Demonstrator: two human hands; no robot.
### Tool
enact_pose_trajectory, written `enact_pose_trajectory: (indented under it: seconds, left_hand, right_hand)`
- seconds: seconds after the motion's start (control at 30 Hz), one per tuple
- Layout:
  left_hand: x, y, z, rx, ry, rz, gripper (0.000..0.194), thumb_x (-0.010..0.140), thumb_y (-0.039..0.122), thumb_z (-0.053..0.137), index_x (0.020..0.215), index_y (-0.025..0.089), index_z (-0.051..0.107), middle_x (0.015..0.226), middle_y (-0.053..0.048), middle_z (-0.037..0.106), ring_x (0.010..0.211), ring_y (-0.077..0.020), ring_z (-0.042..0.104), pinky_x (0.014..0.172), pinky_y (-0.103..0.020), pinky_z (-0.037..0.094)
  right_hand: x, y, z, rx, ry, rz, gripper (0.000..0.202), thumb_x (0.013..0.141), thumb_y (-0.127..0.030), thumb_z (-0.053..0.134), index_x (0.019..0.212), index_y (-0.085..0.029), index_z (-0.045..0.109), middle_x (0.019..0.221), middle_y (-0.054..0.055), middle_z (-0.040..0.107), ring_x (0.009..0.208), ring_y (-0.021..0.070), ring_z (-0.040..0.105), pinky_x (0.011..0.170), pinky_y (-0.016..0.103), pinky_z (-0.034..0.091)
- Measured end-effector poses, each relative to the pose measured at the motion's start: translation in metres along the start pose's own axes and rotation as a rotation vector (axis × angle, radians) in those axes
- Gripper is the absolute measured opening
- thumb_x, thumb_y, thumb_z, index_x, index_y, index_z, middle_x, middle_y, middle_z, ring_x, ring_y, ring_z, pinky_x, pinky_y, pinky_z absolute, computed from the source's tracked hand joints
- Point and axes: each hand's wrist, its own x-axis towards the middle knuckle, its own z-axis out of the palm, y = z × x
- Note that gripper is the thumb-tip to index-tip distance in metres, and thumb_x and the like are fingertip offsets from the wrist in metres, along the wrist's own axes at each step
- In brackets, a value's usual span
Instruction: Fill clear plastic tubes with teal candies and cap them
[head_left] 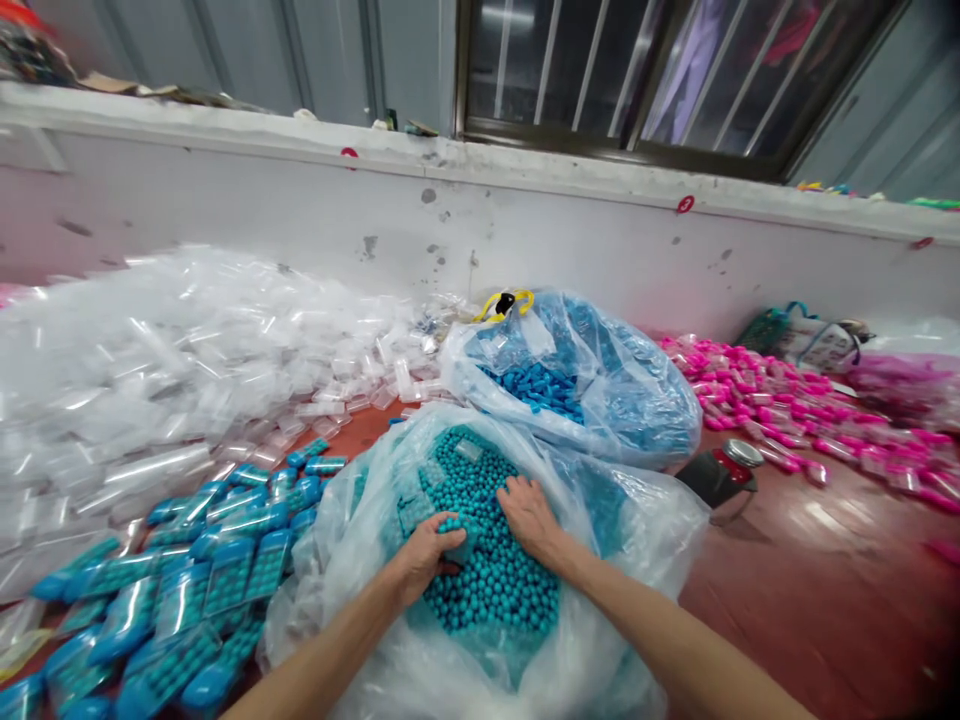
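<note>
A large clear plastic bag [337, 540] of teal beads [495, 590] lies open in front of me. My left hand [427, 560] is closed around a small clear plastic container [457, 528], with teal beads showing at its top; much of it is hidden by the fingers. On the right side of the same heap, my right hand [531, 515] rests with its fingers bent and slightly apart, fingertips touching the beads. I see nothing gripped in it. Several clear containers [420, 500], hard to make out, lie on the beads at the bag's left side.
Filled containers with blue caps [225, 570] lie at left, below a big heap of clear empty containers [172, 360]. Behind is a bag of blue caps [540, 388]. Pink-capped containers [795, 400] and a jar with a metal lid [739, 460] stand right on the red surface [817, 580].
</note>
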Motion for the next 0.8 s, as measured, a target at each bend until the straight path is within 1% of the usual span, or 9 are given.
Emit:
enact_pose_trajectory:
  seconds: [0.1, 0.2, 0.27, 0.4, 0.47, 0.57, 0.67, 0.73, 0.8]
  left_hand:
    - [-0.001, 0.000, 0.001, 0.049, 0.059, 0.057, 0.042, 0.054, 0.036, 0.070, 0.085, 0.017, 0.049, 0.062, 0.006, 0.052, 0.057, -0.0086, 0.049, 0.052, -0.020, 0.033]
    - [0.001, -0.003, 0.001, 0.096, 0.103, 0.147, 0.039, 0.052, 0.037, 0.070, 0.078, 0.017, 0.049, 0.057, 0.008, 0.048, 0.053, -0.0077, 0.045, 0.052, -0.020, 0.032]
    - [0.002, -0.005, 0.000, 0.084, 0.111, 0.177, 0.040, 0.050, 0.039, 0.070, 0.075, 0.017, 0.048, 0.055, 0.008, 0.046, 0.051, -0.0073, 0.043, 0.051, -0.021, 0.032]
    - [0.003, -0.006, -0.001, 0.083, 0.148, 0.147, 0.038, 0.053, 0.041, 0.067, 0.076, 0.018, 0.047, 0.055, 0.008, 0.047, 0.051, -0.0084, 0.044, 0.049, -0.021, 0.032]
    - [0.004, -0.005, -0.002, 0.116, 0.139, 0.148, 0.037, 0.053, 0.042, 0.066, 0.075, 0.018, 0.048, 0.056, 0.007, 0.048, 0.051, -0.0086, 0.044, 0.048, -0.020, 0.032]
    - [0.005, -0.005, -0.004, 0.184, 0.144, 0.196, 0.032, 0.054, 0.039, 0.064, 0.074, 0.017, 0.051, 0.056, 0.007, 0.047, 0.051, -0.0080, 0.043, 0.050, -0.021, 0.034]
    - [0.004, -0.004, -0.005, 0.321, 0.207, 0.234, 0.029, 0.057, 0.036, 0.062, 0.078, 0.017, 0.056, 0.058, 0.006, 0.048, 0.055, -0.0098, 0.045, 0.054, -0.022, 0.035]
    - [0.001, -0.002, -0.004, 0.429, 0.229, 0.284, 0.027, 0.059, 0.034, 0.060, 0.079, 0.017, 0.058, 0.062, 0.004, 0.052, 0.062, -0.0125, 0.048, 0.059, -0.023, 0.037]
    - [-0.002, 0.001, 0.000, 0.511, 0.234, 0.361, 0.022, 0.062, 0.032, 0.059, 0.079, 0.017, 0.060, 0.071, 0.002, 0.058, 0.073, -0.0152, 0.051, 0.069, -0.025, 0.039]
  right_hand:
    - [-0.007, -0.013, -0.002, -0.025, -0.023, -0.065, 0.026, 0.081, -0.005, 0.036, 0.088, -0.017, 0.057, 0.093, 0.011, 0.060, 0.088, 0.0236, 0.052, 0.081, 0.037, 0.036]
    - [-0.012, -0.016, -0.007, 0.023, -0.058, -0.036, 0.028, 0.081, -0.005, 0.033, 0.094, -0.016, 0.055, 0.085, 0.011, 0.063, 0.078, 0.0221, 0.056, 0.070, 0.032, 0.038]
    - [-0.013, -0.017, -0.011, 0.112, -0.068, -0.006, 0.025, 0.081, -0.007, 0.035, 0.096, -0.017, 0.053, 0.082, 0.009, 0.064, 0.076, 0.0202, 0.058, 0.066, 0.028, 0.038]
    - [-0.009, -0.029, -0.023, 0.421, -0.019, 0.076, 0.022, 0.085, -0.022, 0.039, 0.103, -0.020, 0.050, 0.082, 0.004, 0.065, 0.076, 0.0183, 0.060, 0.063, 0.024, 0.037]
    - [-0.007, -0.036, -0.028, 0.475, -0.057, 0.067, 0.024, 0.085, -0.028, 0.040, 0.105, -0.021, 0.052, 0.081, 0.004, 0.066, 0.074, 0.0193, 0.060, 0.061, 0.025, 0.036]
    - [-0.009, -0.033, -0.031, 0.403, -0.182, 0.012, 0.020, 0.083, -0.033, 0.043, 0.089, -0.021, 0.058, 0.076, 0.005, 0.065, 0.073, 0.0205, 0.059, 0.060, 0.026, 0.033]
    - [-0.015, -0.018, -0.034, 0.418, -0.255, 0.010, 0.019, 0.082, -0.035, 0.045, 0.075, -0.020, 0.056, 0.072, 0.004, 0.062, 0.069, 0.0185, 0.056, 0.058, 0.025, 0.032]
    - [-0.016, -0.011, -0.037, 0.553, -0.243, 0.050, 0.017, 0.081, -0.034, 0.044, 0.073, -0.020, 0.052, 0.068, 0.001, 0.058, 0.065, 0.0156, 0.053, 0.057, 0.024, 0.032]
    - [-0.014, -0.013, -0.041, 0.773, -0.240, 0.117, 0.018, 0.083, -0.033, 0.040, 0.072, -0.021, 0.046, 0.057, -0.004, 0.050, 0.053, 0.0119, 0.047, 0.051, 0.023, 0.032]
